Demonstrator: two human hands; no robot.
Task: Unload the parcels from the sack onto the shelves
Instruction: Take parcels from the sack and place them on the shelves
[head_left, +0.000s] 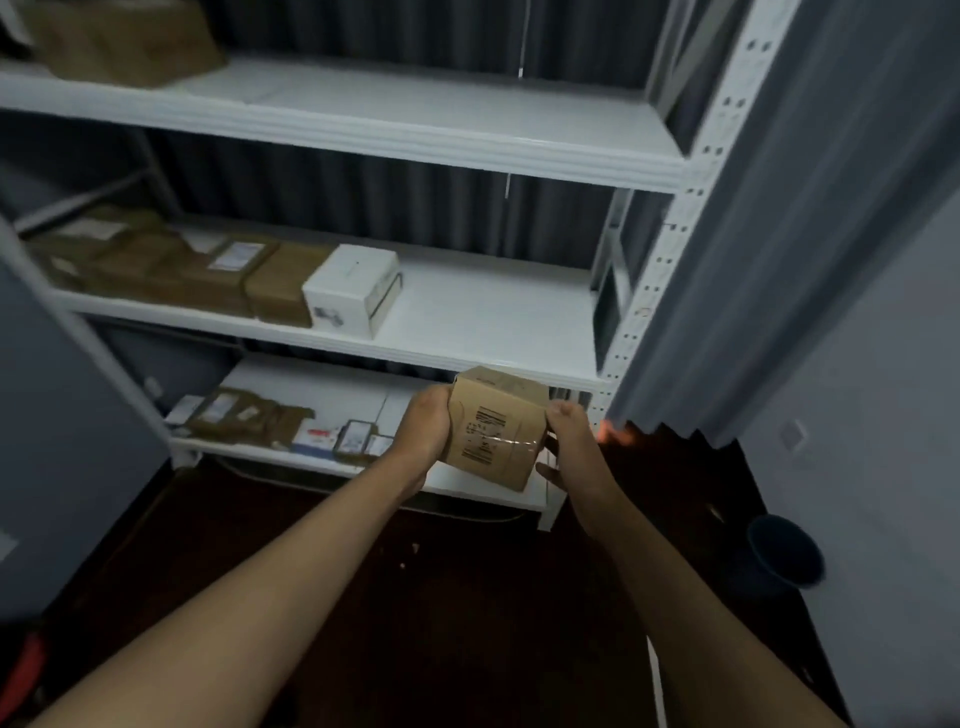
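A small brown cardboard parcel (493, 431) with a printed label and clear tape is held in the air in front of the white shelving unit (467, 150). My left hand (423, 431) grips its left side and my right hand (563, 441) grips its right side. The parcel hangs just above the right end of the lowest shelf (483, 488), under the front edge of the middle shelf (467, 358). The sack is not in view.
The middle shelf carries a row of brown parcels (171, 265) and a white box (353, 291) on its left half. Flat parcels (244, 415) lie on the lowest shelf's left part. A brown box (124, 41) sits top left. A dark bucket (784, 556) stands on the floor at right.
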